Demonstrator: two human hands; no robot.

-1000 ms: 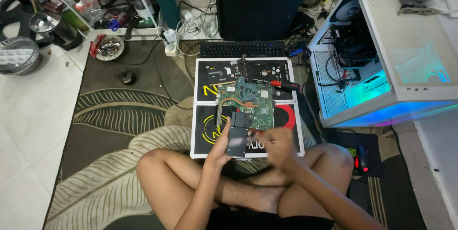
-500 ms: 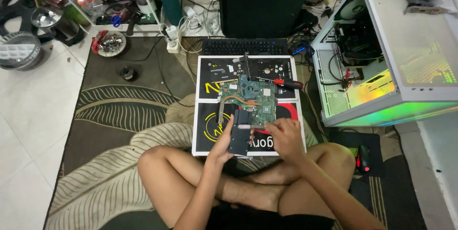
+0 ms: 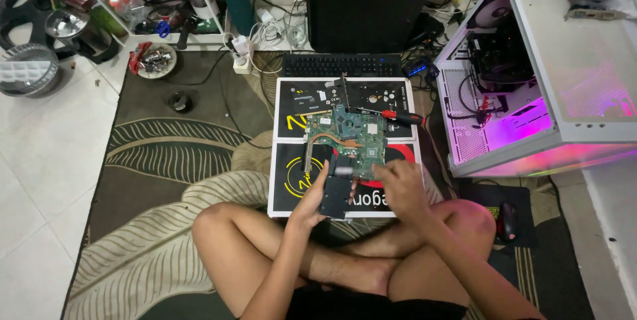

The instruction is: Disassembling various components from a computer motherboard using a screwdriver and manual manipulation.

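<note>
A green circuit board (image 3: 352, 137) with a copper heat pipe lies on two black boxes (image 3: 295, 177) in front of my crossed legs. My left hand (image 3: 312, 199) grips the left edge of a dark rectangular drive (image 3: 336, 194) at the board's near edge. My right hand (image 3: 401, 184) rests on the board's near right corner, fingers curled over the drive's right side; I cannot tell whether it grips anything. A red-handled screwdriver (image 3: 402, 117) lies on the far box to the right of the board.
A white computer case (image 3: 531, 88) glowing pink stands open at the right. A black keyboard (image 3: 342, 64) and a black monitor (image 3: 371, 1) sit beyond the boxes. A mouse (image 3: 508, 219) rests on a pad at my right knee. A bowl of small parts (image 3: 156, 59) lies at the far left.
The case light has shifted from cyan and green to pink. My right hand has slid right along the board's near edge. The drive stays in my left hand.
</note>
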